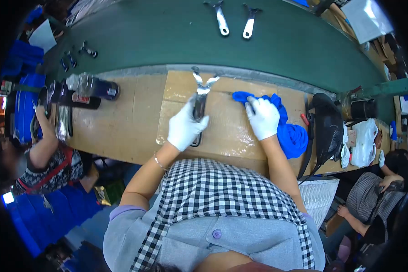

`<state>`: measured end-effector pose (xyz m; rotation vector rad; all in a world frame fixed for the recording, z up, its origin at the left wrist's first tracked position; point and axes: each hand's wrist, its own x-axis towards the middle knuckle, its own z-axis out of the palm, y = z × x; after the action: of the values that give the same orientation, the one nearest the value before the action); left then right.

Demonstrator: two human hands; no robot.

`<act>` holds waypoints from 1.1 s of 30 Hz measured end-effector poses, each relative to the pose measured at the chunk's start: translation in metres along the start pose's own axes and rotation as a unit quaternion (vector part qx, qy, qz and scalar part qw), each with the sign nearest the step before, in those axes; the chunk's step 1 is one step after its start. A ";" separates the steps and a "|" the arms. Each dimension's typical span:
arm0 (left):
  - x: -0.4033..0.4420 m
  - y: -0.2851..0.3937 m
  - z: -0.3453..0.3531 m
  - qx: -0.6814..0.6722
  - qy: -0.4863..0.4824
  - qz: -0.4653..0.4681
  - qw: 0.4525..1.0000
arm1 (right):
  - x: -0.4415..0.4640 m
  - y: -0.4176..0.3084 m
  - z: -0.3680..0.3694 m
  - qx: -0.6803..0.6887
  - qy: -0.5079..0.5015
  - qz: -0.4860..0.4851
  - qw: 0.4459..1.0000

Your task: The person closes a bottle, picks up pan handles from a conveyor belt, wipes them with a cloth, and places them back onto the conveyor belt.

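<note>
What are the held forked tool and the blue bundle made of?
The forked tool: probably metal, polished, judging by its bright highlights; its darker handle could be reflection or another material. The blue bundle: apparently soft, matt fabric, given its loose folds.

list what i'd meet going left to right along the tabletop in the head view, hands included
Bottles → left hand holding the Y-shaped metal tool → right hand on the blue cloth → black mesh item → plastic bag.
</note>
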<state>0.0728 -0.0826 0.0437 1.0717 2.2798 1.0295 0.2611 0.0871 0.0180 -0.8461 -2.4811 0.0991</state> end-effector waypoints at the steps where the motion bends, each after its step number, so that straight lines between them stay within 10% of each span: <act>1: -0.008 -0.011 0.004 0.024 0.006 0.035 0.999 | 0.002 -0.002 -0.002 -0.009 -0.025 0.010 1.000; 4: -0.007 -0.044 0.012 -0.032 0.079 0.077 0.993 | -0.001 0.001 0.004 0.004 -0.003 -0.005 1.000; 5: -0.007 -0.040 0.003 -0.154 0.010 -0.093 0.984 | -0.001 0.001 0.004 -0.005 -0.009 -0.001 1.000; 9: -0.006 -0.051 -0.009 -0.280 0.002 -0.140 0.950 | -0.001 0.002 0.004 -0.015 -0.006 -0.010 1.000; 22: -0.041 -0.020 0.003 0.192 0.006 0.086 0.978 | 0.002 0.001 0.001 -0.037 -0.075 0.005 0.996; 31: -0.043 -0.007 0.018 0.161 -0.054 0.098 0.981 | 0.006 0.002 -0.003 -0.056 -0.109 0.015 0.992; 33: -0.040 -0.011 0.020 0.161 -0.055 0.103 0.980 | 0.009 0.009 -0.001 0.073 -0.113 0.163 0.977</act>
<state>0.1051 -0.1101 0.0244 1.4837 2.3310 0.6628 0.2601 0.0996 0.0210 -1.2300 -2.4775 0.5112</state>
